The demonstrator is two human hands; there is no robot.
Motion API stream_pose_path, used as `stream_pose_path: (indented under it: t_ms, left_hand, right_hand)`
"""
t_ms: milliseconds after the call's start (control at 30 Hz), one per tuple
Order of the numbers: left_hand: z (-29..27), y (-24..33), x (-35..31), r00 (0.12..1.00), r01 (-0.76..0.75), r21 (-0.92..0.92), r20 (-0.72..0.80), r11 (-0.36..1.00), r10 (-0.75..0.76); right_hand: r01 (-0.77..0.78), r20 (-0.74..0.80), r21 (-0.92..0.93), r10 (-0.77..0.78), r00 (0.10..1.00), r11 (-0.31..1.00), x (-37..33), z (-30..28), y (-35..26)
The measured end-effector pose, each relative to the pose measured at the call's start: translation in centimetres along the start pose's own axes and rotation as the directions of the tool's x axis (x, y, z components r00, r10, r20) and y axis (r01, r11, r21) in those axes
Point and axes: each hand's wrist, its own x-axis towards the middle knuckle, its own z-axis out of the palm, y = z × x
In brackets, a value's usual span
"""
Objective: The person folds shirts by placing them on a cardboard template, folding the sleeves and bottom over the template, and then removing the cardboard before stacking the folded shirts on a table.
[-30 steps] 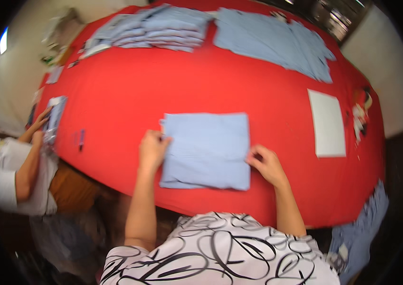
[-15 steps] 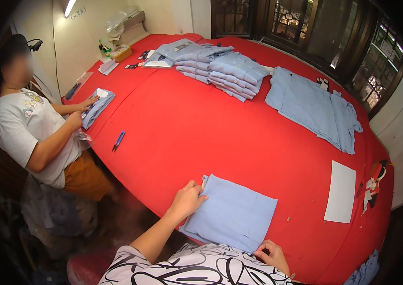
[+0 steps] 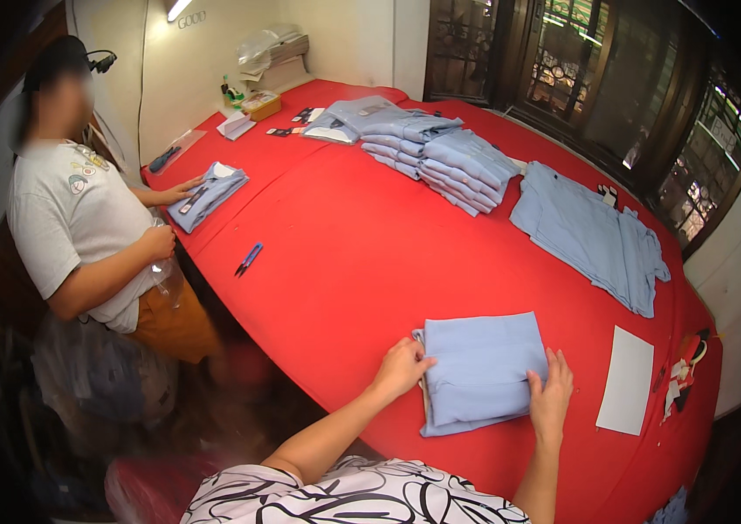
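Observation:
A folded light blue shirt (image 3: pixel 484 371) lies on the table in front of me, its plain side up. My left hand (image 3: pixel 403 367) grips its left edge, fingers curled against the cloth and the layers there partly hidden. At the opposite edge is my right hand (image 3: pixel 551 393), its fingers stretched and apart along the side of the shirt and the thumb touching the top.
Red cloth covers the table (image 3: pixel 335 271). Blue thread snips (image 3: pixel 249 260) lie at left; white card (image 3: pixel 626 380) and tape (image 3: pixel 698 351) at right. Shirt stacks (image 3: pixel 466 166) and loose shirts (image 3: pixel 593 231) sit farther back. A co-worker (image 3: pixel 82 201) handles another folded shirt (image 3: pixel 209 196).
The shirt has shifted right and away from me, turned, and become a shorter folded bundle. My right hand moved up from its near corner to its right edge. The co-worker's nearer hand left their shirt.

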Motion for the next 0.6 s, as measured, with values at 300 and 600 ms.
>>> stream_pose_path:
  t_ms: [300,600]
  left_hand:
    - [0.5,-0.6,-0.9,0.990,-0.122,0.063,-0.068,0.991,0.126]
    - [3.8,-1.4,-2.6,0.986,-0.163,-0.012,-0.047,0.987,0.162]
  right_hand:
    - [-0.251,0.097,-0.114,0.262,0.960,0.961,-2.3,4.1,3.1]
    - [0.007,0.025,-0.250,-0.001,1.000,0.968,-0.1,4.2,-0.8]
